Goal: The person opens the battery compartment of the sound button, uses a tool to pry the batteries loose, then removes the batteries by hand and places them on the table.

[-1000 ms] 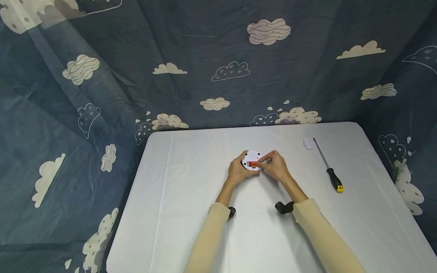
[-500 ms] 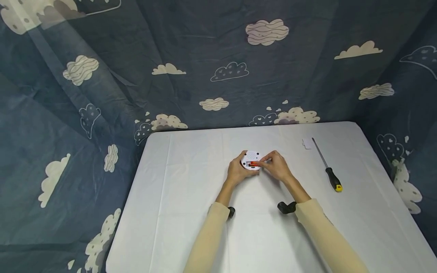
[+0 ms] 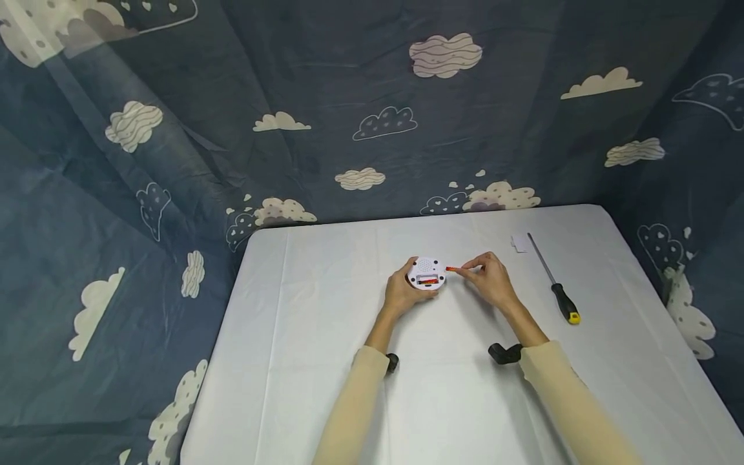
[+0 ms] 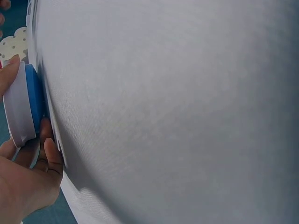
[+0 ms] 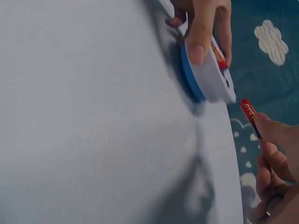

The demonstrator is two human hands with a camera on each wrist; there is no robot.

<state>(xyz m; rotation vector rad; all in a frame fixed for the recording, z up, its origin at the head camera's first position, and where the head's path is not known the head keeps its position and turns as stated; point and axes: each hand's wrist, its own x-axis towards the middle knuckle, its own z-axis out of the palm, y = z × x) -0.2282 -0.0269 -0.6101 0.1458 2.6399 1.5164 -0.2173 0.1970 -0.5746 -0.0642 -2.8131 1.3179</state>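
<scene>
A round white device with speaker holes and an uncovered battery compartment is held at its rim by my left hand. Its underside is blue, as the left wrist view shows on the device. One red battery lies in the compartment, beside a vacant slot. Just right of the device, my right hand pinches another red battery between thumb and fingers, apart from the device.
To the right, a screwdriver with a black and yellow handle lies on the white table. A small white piece is near its tip. A dark cloud-patterned cloth hangs behind the table.
My right hand has drawn one battery out of the compartment and moved it right, clear of the device. The left hand keeps its grip in nearly the same place.
</scene>
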